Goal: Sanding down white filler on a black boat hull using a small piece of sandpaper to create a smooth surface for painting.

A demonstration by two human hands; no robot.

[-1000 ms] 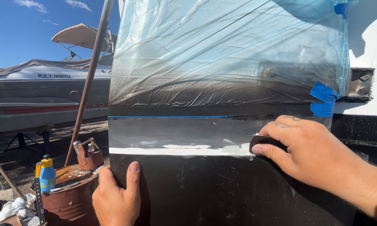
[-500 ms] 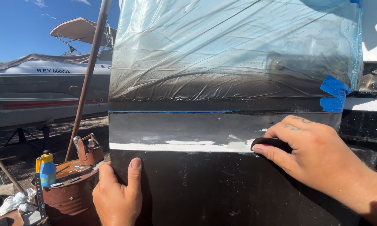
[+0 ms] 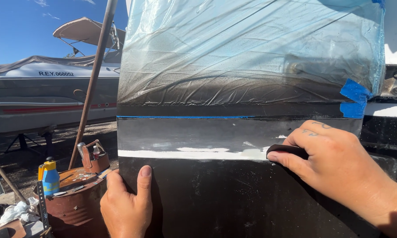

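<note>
My right hand [image 3: 335,165] presses a small dark sanding block [image 3: 285,151] against a black panel [image 3: 216,202], at the right end of a white stripe [image 3: 185,154] that runs across it. My left hand [image 3: 126,205] lies flat on the panel's lower left edge, thumb up, holding nothing. Clear plastic sheeting [image 3: 251,48] covers the panel's upper part, fixed with blue masking tape [image 3: 355,99] at the right and a thin blue tape line [image 3: 185,117] along its lower border.
A rusty drum [image 3: 73,200] stands at the lower left with a blue-and-yellow bottle [image 3: 50,176] and small tools on top. A rusty pole [image 3: 95,79] leans beside the panel. A covered boat [image 3: 44,94] sits on stands behind. White rags [image 3: 15,211] lie on the ground.
My right hand has slid the sanding block slightly along the white stripe. My left hand stays in place on the panel's edge.
</note>
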